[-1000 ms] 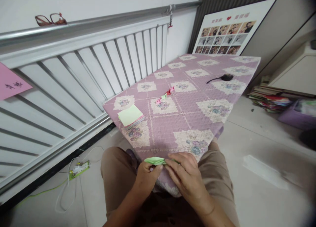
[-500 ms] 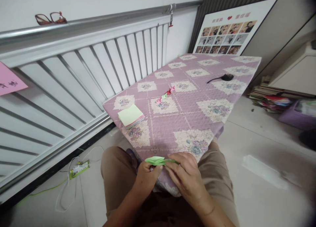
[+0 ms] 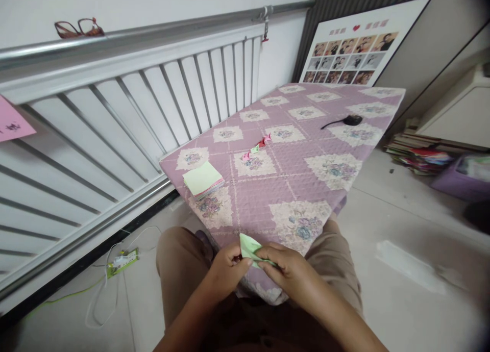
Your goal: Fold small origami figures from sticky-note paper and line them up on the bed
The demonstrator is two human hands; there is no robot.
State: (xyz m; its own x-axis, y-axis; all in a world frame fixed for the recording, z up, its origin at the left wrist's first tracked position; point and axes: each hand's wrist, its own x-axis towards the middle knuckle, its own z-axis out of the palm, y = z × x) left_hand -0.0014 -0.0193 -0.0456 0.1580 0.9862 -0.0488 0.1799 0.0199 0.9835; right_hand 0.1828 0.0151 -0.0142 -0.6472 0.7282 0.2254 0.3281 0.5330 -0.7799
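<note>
A folded light green sheet of paper [image 3: 249,247] is pinched between my two hands above the near edge of the table. My left hand [image 3: 226,268] grips its left edge between thumb and fingers. On the other side, my right hand [image 3: 284,266] closes thumb and fingertips over the right part and hides some of the folds. Farther left on the table lies a stack of square coloured paper [image 3: 203,178], a pale green sheet on top. Small folded paper pieces [image 3: 255,149] in pink, green and red stand in a row at the middle.
A purple floral cloth covers the table [image 3: 264,191]. A black object with a strap [image 3: 351,120] lies at its far right. White railings [image 3: 153,102] run along the left, with eyeglasses [image 3: 79,29] on top. A power strip [image 3: 123,261] with cables is on the floor.
The green paper has tilted up, so a broader face shows. My right hand has turned and its fingers have closed farther over the paper. The left hand stays nearly in place.
</note>
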